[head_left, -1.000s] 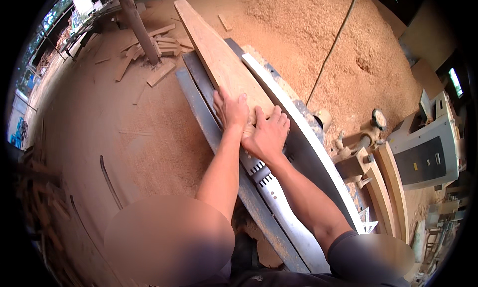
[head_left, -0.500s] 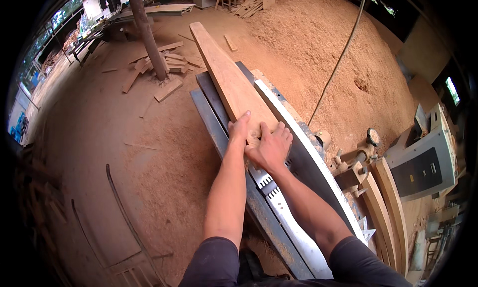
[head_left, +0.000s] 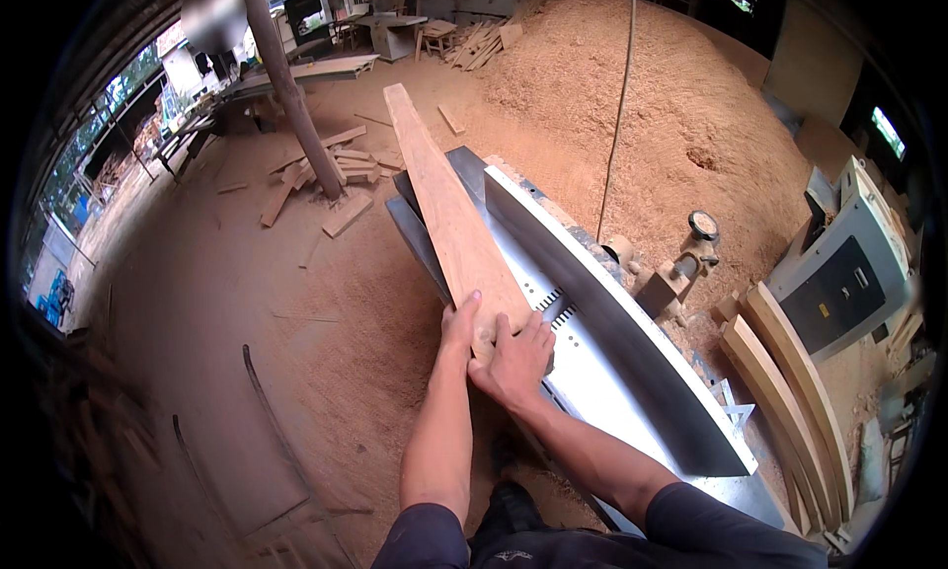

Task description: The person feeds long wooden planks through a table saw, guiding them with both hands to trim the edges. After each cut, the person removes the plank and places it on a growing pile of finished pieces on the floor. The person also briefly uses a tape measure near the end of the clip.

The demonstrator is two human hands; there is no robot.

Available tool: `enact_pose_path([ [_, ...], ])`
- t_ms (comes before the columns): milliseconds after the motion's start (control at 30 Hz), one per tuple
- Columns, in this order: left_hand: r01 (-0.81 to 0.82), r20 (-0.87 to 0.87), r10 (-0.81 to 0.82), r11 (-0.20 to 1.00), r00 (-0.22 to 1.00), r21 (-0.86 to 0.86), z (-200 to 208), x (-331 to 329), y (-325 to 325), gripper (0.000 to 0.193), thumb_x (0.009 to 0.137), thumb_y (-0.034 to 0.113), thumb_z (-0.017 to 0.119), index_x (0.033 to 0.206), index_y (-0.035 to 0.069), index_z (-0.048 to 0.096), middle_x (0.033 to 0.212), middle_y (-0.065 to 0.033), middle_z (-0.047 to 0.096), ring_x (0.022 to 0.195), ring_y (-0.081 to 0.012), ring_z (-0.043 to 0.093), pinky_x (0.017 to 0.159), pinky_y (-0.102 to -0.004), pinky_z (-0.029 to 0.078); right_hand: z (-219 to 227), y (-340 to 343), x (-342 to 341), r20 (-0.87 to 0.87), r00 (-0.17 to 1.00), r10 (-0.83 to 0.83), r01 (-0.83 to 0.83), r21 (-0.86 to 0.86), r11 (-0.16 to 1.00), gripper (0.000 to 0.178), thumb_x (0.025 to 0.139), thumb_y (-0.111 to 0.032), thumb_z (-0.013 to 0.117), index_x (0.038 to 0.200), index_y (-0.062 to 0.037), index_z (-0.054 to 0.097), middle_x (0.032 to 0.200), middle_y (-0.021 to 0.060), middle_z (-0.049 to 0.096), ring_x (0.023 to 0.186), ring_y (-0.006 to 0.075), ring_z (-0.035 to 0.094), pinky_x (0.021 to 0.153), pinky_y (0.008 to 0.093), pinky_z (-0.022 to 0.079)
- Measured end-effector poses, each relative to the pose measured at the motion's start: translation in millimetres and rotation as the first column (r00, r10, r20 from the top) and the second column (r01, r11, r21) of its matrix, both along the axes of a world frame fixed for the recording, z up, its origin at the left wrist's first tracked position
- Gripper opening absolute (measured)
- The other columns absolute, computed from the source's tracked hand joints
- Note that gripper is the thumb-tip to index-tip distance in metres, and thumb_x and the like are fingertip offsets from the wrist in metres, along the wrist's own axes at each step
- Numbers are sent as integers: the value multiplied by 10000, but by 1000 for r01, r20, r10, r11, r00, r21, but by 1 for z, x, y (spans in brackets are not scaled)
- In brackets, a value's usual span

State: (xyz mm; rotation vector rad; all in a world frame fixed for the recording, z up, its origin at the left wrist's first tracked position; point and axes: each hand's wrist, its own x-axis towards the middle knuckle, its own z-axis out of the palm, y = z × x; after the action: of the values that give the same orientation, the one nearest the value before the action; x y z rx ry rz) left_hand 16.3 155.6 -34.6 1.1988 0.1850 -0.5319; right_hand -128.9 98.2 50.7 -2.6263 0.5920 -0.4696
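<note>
A long wooden plank [head_left: 449,214] lies lengthwise over a jointer's metal table [head_left: 602,381], its far end jutting past the table. My left hand [head_left: 459,327] grips the near left edge, thumb on top and fingers mostly hidden beneath. With my right hand [head_left: 515,360] I hold the near right corner, fingers bent over the top face. A knot shows in the wood between my hands. The plank is slanted leftward, apart from the jointer's tall fence [head_left: 632,312]. Slots of the table's lips [head_left: 558,307] show just right of the plank.
A large sawdust heap [head_left: 632,95] rises beyond the machine. Curved timber pieces [head_left: 780,411] stand at the right beside a grey cabinet [head_left: 839,263]. A post [head_left: 286,85] and scattered offcuts [head_left: 346,164] are at far left. A cable [head_left: 620,105] hangs behind the fence.
My hands and the plank have moved back toward me and left, away from the fence. The slotted table opening now shows to the right of the plank. The view has shifted too.
</note>
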Motion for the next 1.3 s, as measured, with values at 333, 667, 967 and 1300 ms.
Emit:
enact_pose_path([
  [333,-68,2,69,986,998,153,26,-271,29,840,898,280,803,1499,-111,366,1372,-251,582,1164,-309,645,956,-401,562,-14,28,-255,21,998,-54,53,42,998,927,606,-413,804,1445,-98,567,1448,359,376,1318,528,369,1132,606,259],
  [667,128,-55,-118,966,991,226,69,-511,81,1142,872,353,797,1663,45,34,1454,-297,499,1298,-414,554,1103,-435,464,-32,-22,-514,9,1000,-2,-8,934,358,1092,600,-193,893,1557,31,417,1433,203,559,1302,341,557,1130,421,453],
  [967,-89,-251,-12,918,968,-386,-45,-636,158,673,1068,541,468,1505,31,506,1488,-117,578,1311,-295,573,1105,-418,452,8,70,-625,12,999,37,2,938,-345,904,739,-44,729,1580,-4,399,1392,151,609,1234,240,616,1072,367,492],
  [1300,-11,-147,-118,744,982,-668,-32,-730,227,620,1065,496,501,1440,4,546,1360,-181,650,1225,-355,638,1068,-473,518,6,128,-711,108,982,156,-56,950,-306,812,813,-93,676,1566,-22,379,1426,134,573,1292,257,586,1127,394,463],
])
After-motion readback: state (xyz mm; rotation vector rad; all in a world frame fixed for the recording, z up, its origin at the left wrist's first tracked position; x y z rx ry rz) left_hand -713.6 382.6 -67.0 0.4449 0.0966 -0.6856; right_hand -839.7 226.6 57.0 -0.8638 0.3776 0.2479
